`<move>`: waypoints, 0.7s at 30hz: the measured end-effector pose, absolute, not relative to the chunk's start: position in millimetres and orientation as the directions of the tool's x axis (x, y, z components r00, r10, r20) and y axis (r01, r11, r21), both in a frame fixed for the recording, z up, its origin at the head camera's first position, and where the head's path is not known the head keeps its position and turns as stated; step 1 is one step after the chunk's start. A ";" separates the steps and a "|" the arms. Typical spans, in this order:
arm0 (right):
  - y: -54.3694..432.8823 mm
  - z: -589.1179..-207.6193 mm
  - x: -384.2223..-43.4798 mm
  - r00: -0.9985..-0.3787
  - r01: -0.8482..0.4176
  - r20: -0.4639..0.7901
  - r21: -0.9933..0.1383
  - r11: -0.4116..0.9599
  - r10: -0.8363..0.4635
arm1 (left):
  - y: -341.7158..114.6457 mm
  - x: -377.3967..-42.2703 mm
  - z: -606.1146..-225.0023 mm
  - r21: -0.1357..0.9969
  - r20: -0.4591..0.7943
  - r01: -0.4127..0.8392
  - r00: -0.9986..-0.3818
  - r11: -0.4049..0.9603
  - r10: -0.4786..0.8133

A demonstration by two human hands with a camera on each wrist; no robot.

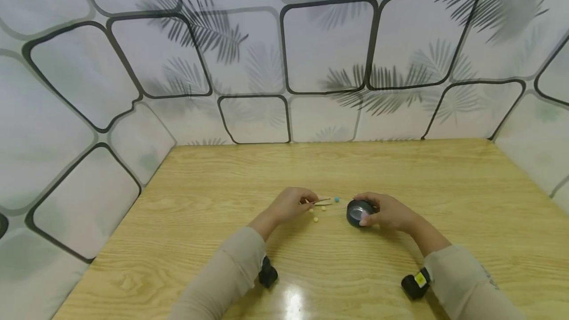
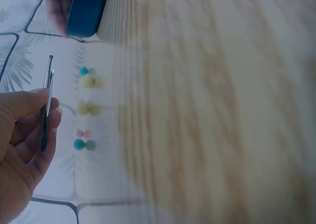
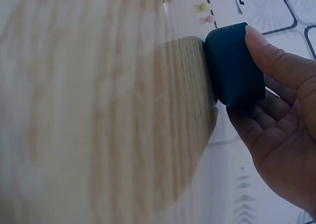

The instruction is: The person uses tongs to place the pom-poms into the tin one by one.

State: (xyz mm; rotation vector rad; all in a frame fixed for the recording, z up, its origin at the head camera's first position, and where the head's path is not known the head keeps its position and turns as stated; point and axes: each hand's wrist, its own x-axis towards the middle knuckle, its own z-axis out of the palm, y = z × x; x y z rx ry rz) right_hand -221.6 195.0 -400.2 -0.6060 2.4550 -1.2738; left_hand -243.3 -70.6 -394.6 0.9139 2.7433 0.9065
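Observation:
My left hand (image 1: 291, 206) pinches metal tweezers (image 1: 324, 202) between thumb and fingers; their tips point right, slightly apart, with nothing between them. In the left wrist view the tweezers (image 2: 48, 105) stand above the table beside a row of small balls. Among these are a teal ball (image 2: 79, 144), a pink ball (image 2: 79, 133) and a yellow ball (image 2: 83, 108). With thumb and fingers on its rim and side, my right hand (image 1: 391, 212) grips a small dark round dish (image 1: 359, 213), just right of the blue ball (image 1: 336, 199). The dish's silvery inside shows in the head view.
The glossy wood-grain table (image 1: 178, 241) reaches back to a patterned wall covering (image 1: 329, 48). Black wrist devices are strapped at the left cuff (image 1: 267, 273) and the right cuff (image 1: 416, 284). Another yellow ball (image 1: 316, 220) lies nearer the front.

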 end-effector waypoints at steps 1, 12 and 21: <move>195.0 -399.9 -221.7 -0.863 -0.227 -0.075 -0.825 0.517 -0.499 | -72.6 -243.3 -394.5 0.574 0.079 0.508 -0.815 0.642 0.574; 196.0 -399.6 -223.4 -0.865 -0.226 -0.078 -0.822 0.523 -0.496 | -91.9 -246.1 -396.1 0.546 0.107 0.513 -0.827 0.662 0.553; 195.8 -401.3 -222.2 -0.864 -0.220 -0.077 -0.832 0.510 -0.497 | -100.6 -244.4 -397.8 0.563 0.095 0.479 -0.847 0.674 0.523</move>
